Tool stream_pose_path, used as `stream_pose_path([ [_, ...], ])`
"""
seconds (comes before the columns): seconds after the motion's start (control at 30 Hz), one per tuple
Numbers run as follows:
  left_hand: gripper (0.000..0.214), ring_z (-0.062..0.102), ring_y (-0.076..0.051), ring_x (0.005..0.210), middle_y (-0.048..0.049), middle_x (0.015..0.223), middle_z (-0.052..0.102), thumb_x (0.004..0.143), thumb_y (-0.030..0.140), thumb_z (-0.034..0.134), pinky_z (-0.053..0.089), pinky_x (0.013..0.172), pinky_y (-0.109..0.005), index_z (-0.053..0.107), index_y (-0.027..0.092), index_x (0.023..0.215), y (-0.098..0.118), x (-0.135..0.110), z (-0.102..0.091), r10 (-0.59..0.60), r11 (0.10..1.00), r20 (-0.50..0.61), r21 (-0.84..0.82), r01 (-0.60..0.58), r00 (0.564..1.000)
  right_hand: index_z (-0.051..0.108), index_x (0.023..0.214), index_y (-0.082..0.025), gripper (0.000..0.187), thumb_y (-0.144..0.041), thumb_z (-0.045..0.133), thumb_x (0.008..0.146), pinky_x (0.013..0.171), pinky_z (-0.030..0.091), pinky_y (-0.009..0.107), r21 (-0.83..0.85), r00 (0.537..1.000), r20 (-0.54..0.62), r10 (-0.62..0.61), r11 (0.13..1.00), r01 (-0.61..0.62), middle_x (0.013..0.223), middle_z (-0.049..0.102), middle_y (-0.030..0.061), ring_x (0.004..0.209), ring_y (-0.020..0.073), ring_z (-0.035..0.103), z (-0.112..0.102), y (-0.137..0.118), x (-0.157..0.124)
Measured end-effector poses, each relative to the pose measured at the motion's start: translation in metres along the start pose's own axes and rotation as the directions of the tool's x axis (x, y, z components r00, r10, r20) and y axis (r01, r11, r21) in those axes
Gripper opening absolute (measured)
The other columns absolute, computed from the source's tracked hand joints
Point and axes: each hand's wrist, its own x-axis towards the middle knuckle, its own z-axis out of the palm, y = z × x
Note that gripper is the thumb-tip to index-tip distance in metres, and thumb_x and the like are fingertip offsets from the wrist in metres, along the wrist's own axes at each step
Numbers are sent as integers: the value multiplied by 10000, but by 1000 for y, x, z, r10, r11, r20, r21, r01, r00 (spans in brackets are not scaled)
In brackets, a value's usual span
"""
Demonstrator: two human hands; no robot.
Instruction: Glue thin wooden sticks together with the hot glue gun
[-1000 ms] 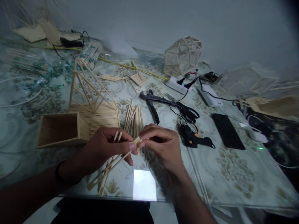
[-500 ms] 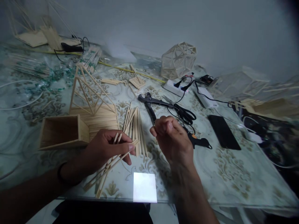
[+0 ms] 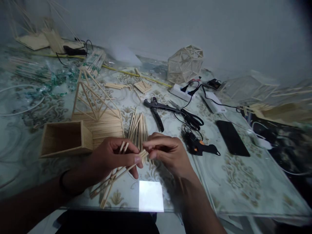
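My left hand (image 3: 110,159) is closed round a small frame of glued wooden sticks (image 3: 112,177) that slants down toward the table's near edge. My right hand (image 3: 167,152) pinches the upper end of that stick frame with its fingertips, touching my left thumb. Just behind both hands lies a loose bundle of wooden sticks (image 3: 139,129). An open wooden box (image 3: 64,139) lies on its side to the left of my left hand.
A stick pyramid on a stick mat (image 3: 97,110) stands behind the box. Black pliers (image 3: 156,112), scissors (image 3: 188,117), a glue gun (image 3: 198,146), a dark phone (image 3: 232,138), a power strip (image 3: 181,91) and a stick polyhedron (image 3: 185,63) spread to the right. A bright white reflection (image 3: 151,196) shows near the front edge.
My right hand lifted away from the stick frame to the right half a second ago, then came back and pinches its upper end again. My left hand kept its hold.
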Motion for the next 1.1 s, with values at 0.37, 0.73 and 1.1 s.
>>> stream_pose_path([
  [0.37, 112, 759, -129, 566, 8, 714, 839, 863, 234, 820, 571, 630, -246, 808, 215, 754, -2, -4, -1, -58, 998, 53, 8, 58, 997, 891, 892, -291, 139, -385, 939, 802, 577, 475, 265, 23, 995, 84, -51, 999, 49, 728, 705, 25, 675, 156, 622, 10, -1, 1],
  [0.73, 121, 772, -136, 581, 2, 747, 833, 873, 199, 804, 591, 642, -251, 802, 200, 752, -4, -5, -1, -13, 999, 43, -33, 14, 999, 816, 929, -243, 166, -405, 848, 910, 627, 476, 260, 30, 994, 79, -69, 997, 67, 817, 668, 8, 696, 133, 612, 17, -3, -2],
  [1.1, 149, 780, -133, 567, 17, 740, 798, 895, 206, 793, 629, 625, -243, 749, 177, 756, -1, -4, 6, -39, 989, 48, -140, 46, 998, 759, 911, -232, 190, -410, 825, 929, 586, 498, 268, 83, 997, 68, -44, 996, 38, 787, 641, 2, 650, 141, 615, 21, -5, -2],
])
